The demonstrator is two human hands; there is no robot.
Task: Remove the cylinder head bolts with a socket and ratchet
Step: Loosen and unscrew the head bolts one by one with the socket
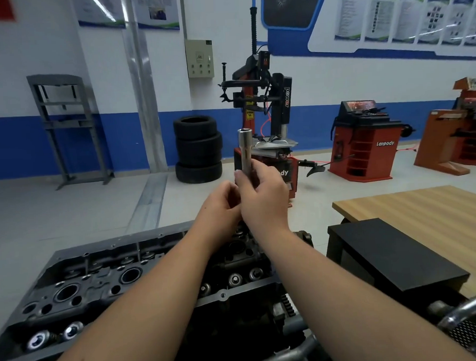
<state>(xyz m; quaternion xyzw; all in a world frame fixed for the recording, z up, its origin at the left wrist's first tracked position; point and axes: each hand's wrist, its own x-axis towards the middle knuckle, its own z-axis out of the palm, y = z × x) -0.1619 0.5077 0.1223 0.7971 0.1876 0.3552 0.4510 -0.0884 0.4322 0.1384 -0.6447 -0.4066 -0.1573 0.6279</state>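
The long, polished steel deep socket (244, 150) stands upright in the air above the dark grey cast cylinder head (99, 279), open end up. The right hand (262, 195) pinches its lower part, fingers curled round it. The left hand (221, 203) curls at its base; what it holds is hidden. The socket looks rigid, dense and slick, so a grip low on the barrel, near the drive end, probably suits it best.

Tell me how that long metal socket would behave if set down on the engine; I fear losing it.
The socket looks like smooth polished steel, so probably rigid, dense and somewhat slippery. Being a slim cylinder, it would likely roll or topple. The cylinder head has open bores it might drop into.
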